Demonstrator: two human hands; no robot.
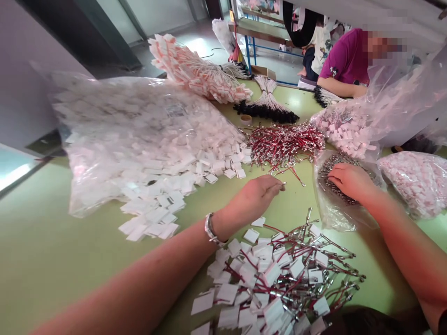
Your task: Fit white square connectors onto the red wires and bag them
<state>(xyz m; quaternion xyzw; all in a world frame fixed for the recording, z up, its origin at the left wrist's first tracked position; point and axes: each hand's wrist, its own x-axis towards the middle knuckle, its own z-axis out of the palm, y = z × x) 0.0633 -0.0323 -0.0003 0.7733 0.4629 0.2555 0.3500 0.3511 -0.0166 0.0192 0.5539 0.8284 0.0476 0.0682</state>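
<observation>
My left hand (pixel 260 197), with a metal bracelet at the wrist, hovers over the green table between two piles. Its fingers are pinched together, and a tiny metallic tip shows at them; the rest of what it holds is hidden. Behind it lies a heap of short red wires with metal ends (pixel 284 144). In front of it is a pile of red wires with white tags and metal parts (pixel 272 274). My right hand (pixel 352 182) reaches into an open plastic bag of small metal parts (pixel 330 163), its fingertips bunched over them.
A large clear bag (pixel 146 125) spills white pieces (pixel 153 216) at left. Orange-white bundles (pixel 199 74), black-ended cables (pixel 267 109) and a tape roll (pixel 246 120) lie behind. Pink-white parts bags (pixel 415 181) stand at right. A person in a purple shirt (pixel 345 58) leans over the far side.
</observation>
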